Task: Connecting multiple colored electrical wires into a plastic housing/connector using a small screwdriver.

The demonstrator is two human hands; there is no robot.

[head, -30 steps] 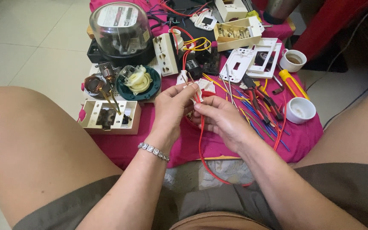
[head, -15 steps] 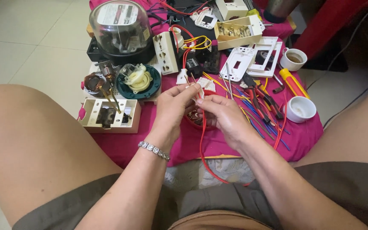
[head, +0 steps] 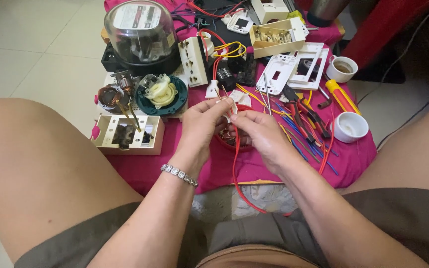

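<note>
Red wire, long axis near-vertical

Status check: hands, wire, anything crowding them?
Left hand and right hand both pinch the red wire. Loose wires beside the right hand.

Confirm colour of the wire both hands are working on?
Red. The wire runs down from the hands; clearest in the head view.

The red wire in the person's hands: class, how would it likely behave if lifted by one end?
The red wire would probably flop, since it already droops in a loop below both hands. It looks thin, so likely light. It probably won't roll.
</note>
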